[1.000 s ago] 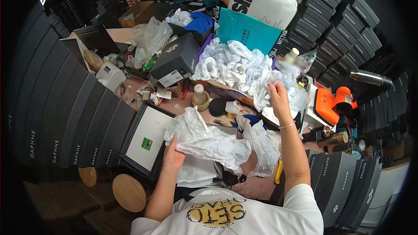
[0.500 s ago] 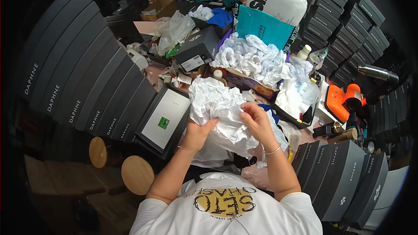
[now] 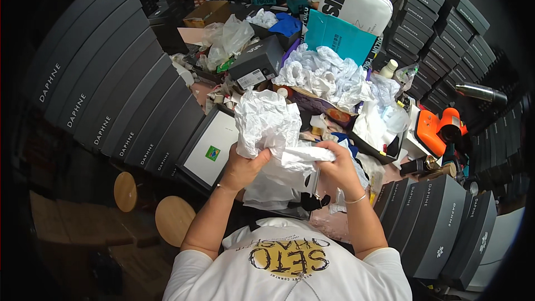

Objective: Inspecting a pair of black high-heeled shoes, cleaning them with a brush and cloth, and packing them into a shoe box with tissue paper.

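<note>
Crumpled white tissue paper [image 3: 266, 120] is held up between my two hands, over the near middle of the cluttered table. My left hand [image 3: 245, 168] grips its lower left side, thumb pressed on the front. With my right hand [image 3: 337, 164] I pinch a narrow folded end that sticks out to the right. Just left of my left hand lies a dark shoe box [image 3: 206, 147] with a white inside and a small green sticker. More white sheets lie below the paper, partly covered by it.
Tall stacks of dark shoe boxes [image 3: 106, 72] rise at the left, with others [image 3: 426, 217] at the near right. Beyond my hands a carton heaped with crumpled paper [image 3: 329, 78] stands before a teal panel [image 3: 340, 36]. An orange device [image 3: 437, 131] sits right. Two round wooden stools [image 3: 174, 221] stand lower left.
The paper has gone from spread wide to bunched at the left, with a narrow folded end at the right. My hands have moved slightly apart.
</note>
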Action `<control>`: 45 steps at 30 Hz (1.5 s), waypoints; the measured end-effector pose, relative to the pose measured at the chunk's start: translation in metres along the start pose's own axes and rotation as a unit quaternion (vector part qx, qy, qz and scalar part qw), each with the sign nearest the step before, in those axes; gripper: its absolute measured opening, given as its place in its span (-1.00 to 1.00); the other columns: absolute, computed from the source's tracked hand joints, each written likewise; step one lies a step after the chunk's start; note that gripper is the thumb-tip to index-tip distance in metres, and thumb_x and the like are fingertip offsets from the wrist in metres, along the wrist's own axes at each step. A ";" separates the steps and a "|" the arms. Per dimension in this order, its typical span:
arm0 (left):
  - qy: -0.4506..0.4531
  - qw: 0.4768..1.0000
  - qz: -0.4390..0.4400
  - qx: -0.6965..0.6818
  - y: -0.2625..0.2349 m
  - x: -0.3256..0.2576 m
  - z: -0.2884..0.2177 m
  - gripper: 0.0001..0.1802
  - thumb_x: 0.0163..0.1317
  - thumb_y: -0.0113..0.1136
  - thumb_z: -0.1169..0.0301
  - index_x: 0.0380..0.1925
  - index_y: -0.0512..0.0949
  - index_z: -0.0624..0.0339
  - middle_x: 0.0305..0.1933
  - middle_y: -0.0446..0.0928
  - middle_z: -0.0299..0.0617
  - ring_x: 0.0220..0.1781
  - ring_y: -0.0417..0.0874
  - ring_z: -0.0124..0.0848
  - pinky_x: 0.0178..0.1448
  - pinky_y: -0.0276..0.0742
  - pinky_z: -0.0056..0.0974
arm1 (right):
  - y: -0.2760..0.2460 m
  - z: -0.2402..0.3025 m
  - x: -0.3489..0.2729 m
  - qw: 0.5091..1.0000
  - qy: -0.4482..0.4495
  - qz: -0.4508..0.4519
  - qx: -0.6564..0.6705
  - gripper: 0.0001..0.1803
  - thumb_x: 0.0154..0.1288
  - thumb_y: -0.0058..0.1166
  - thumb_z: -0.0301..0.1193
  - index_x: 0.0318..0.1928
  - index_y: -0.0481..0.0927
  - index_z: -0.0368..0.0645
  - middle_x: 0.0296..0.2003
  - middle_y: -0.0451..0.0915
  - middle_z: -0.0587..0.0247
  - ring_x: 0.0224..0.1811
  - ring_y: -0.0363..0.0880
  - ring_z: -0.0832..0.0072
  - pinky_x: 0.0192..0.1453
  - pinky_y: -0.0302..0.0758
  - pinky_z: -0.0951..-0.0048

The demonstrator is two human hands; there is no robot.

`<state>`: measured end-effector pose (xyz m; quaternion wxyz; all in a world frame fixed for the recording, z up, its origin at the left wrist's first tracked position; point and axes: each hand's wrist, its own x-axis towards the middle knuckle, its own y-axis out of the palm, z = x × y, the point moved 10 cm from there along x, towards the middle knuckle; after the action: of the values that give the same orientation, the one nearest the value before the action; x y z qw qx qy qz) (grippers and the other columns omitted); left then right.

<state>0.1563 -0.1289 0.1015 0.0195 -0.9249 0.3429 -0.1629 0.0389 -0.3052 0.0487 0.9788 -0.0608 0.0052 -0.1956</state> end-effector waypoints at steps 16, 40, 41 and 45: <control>0.019 0.999 0.044 0.012 0.014 0.003 -0.016 -0.71 0.04 0.19 0.54 -0.17 0.53 0.27 -0.23 0.58 -0.15 -0.24 0.61 -0.37 -0.15 0.50 -0.31 | 0.024 -0.014 0.005 0.986 -0.053 0.135 -0.076 -0.43 0.02 0.17 -0.58 0.12 0.40 -0.14 0.23 0.30 0.18 0.26 0.29 0.35 0.28 0.26 0.27; -0.186 0.938 0.078 -0.281 0.021 -0.059 0.106 -0.54 0.12 0.25 0.62 0.06 0.42 0.26 0.01 0.55 -0.25 -0.01 0.55 -0.51 0.11 0.48 -0.34 | 0.013 0.011 0.008 0.992 -0.117 0.015 0.035 -0.77 0.10 0.13 -0.61 -0.19 0.62 -0.20 -0.21 0.56 0.34 -0.19 0.50 0.54 -0.09 0.42 0.53; -0.184 0.942 0.073 -0.272 0.016 -0.056 0.113 -0.54 0.12 0.25 0.62 0.06 0.43 0.26 0.00 0.55 -0.26 -0.01 0.55 -0.50 0.10 0.48 -0.34 | 0.024 0.035 -0.001 0.978 -0.197 0.052 -0.044 -0.74 0.05 0.13 -0.63 -0.19 0.63 -0.17 -0.20 0.55 0.30 -0.17 0.51 0.46 -0.07 0.43 0.50; -0.128 0.982 0.001 -0.136 -0.018 -0.036 0.110 -0.75 0.05 0.16 0.70 -0.24 0.48 0.24 -0.13 0.57 -0.22 -0.10 0.57 -0.48 0.00 0.49 -0.35 | 0.094 0.085 -0.076 0.806 -0.325 0.368 -0.331 -0.66 -0.02 0.14 -0.60 -0.14 0.65 -0.12 -0.14 0.52 0.10 -0.05 0.50 0.22 0.02 0.45 0.32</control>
<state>0.1771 -0.1002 -0.0104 -0.0625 -0.9319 0.3572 0.0048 0.0075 -0.1799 0.1208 0.8422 -0.4350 -0.2269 0.2236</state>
